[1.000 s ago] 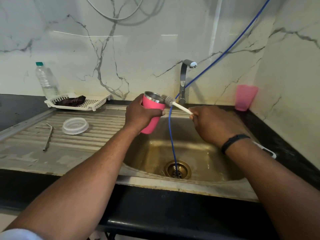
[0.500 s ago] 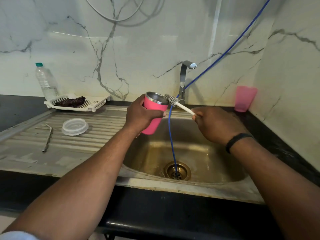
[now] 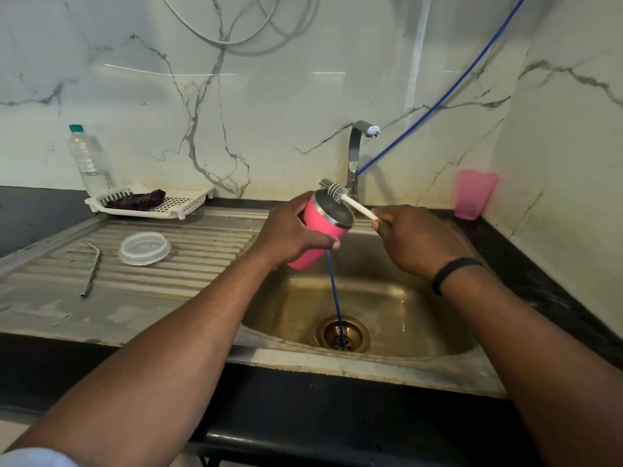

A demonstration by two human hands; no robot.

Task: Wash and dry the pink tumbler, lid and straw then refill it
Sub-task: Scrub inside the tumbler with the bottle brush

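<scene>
Pink tumbler tilted over sink (left hand grips); brush at rim.

Soft even daylight, streaks of glare on the marble wall, sharp focus, wide-angle bending at edges

white marble-veined wall panels meeting at right corner; black bench with inset steel sink, ribbed drainboard; glossy light reflections.
</scene>
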